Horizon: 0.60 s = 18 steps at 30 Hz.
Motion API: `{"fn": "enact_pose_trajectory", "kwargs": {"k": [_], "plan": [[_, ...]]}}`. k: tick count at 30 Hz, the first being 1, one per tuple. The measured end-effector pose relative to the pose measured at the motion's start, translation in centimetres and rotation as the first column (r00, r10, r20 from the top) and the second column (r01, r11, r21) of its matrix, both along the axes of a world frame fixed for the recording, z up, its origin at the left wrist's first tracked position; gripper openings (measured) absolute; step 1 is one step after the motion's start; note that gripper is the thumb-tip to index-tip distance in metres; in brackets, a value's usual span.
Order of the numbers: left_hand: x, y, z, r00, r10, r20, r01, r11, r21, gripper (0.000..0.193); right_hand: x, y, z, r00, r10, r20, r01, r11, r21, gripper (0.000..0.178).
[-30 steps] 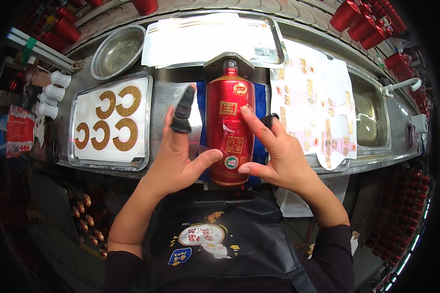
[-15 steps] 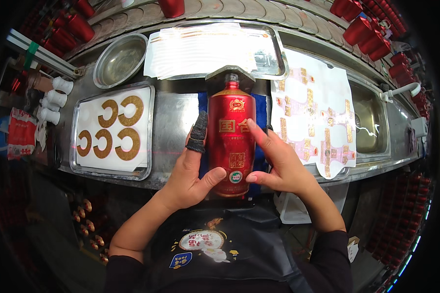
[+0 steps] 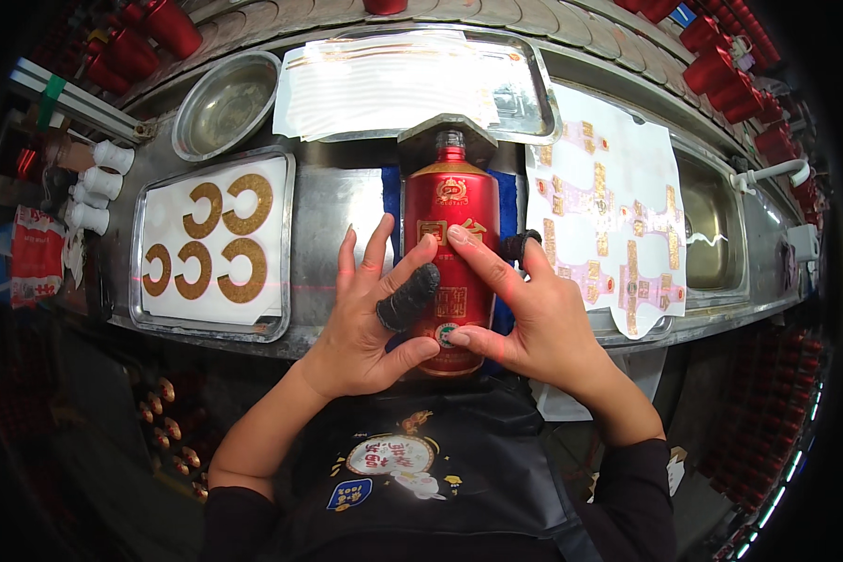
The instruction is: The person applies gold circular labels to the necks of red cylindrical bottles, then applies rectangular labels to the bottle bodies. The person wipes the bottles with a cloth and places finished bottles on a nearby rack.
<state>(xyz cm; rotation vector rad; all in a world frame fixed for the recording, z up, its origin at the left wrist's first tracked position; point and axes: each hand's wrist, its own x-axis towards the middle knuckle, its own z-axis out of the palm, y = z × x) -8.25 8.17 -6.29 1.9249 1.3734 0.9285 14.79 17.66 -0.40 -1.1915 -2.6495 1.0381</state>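
A red bottle (image 3: 451, 267) with gold print, a gold shoulder band and a dark neck tip lies on its back, its neck pointing away from me and resting at a dark angular holder (image 3: 482, 142). Blue cloth (image 3: 507, 192) shows along its sides. My left hand (image 3: 370, 314), one finger in a black finger cover, has its fingers spread, with fingertips on the lower left of the bottle's face. My right hand (image 3: 534, 314) lays a stretched finger and thumb on the bottle's front. Another finger with a black cover stands off at the bottle's right.
On the left, a metal tray (image 3: 288, 253) carries gold C-shaped labels, with a metal bowl (image 3: 227, 105) beyond. Behind the bottle is a tray (image 3: 543, 89) with white label sheets (image 3: 375, 84). Rightward lie a label sheet (image 3: 571, 253) and a sink (image 3: 707, 234). Red bottles (image 3: 721, 80) stand along the far conveyor.
My left hand has shifted from the bottle's left side onto its front, its fingers spreading. My right finger and thumb have slid left across the bottle's face. The bottle stays in place.
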Motion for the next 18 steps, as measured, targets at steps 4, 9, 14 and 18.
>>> {"fn": "enact_pose_trajectory", "kwargs": {"k": [4, 9, 14, 18], "plan": [[-0.3, 0.2, 0.0, 0.999, -0.024, 0.033, 0.024, 0.999, 0.024, 0.063, -0.6, -0.1, 0.3, 0.999, -0.024, -0.023, 0.024, 1.0, -0.003, 0.089], [-0.1, 0.3, 0.0, 0.997, -0.032, 0.069, 0.029, 0.999, 0.035, 0.065, -0.6, -0.3, 0.2, 0.999, -0.037, -0.022, 0.037, 0.999, -0.003, 0.088], [-0.4, 0.2, -0.2, 0.992, -0.027, 0.125, 0.025, 0.999, 0.023, 0.068, -0.3, -0.1, -0.1, 0.987, -0.028, -0.159, 0.032, 0.999, 0.027, 0.083], [-0.5, 0.3, -1.0, 0.957, -0.005, 0.291, -0.005, 0.999, 0.034, 0.068, 0.5, 0.4, -0.5, 0.98, -0.044, -0.193, 0.035, 0.998, -0.049, 0.075]]}}
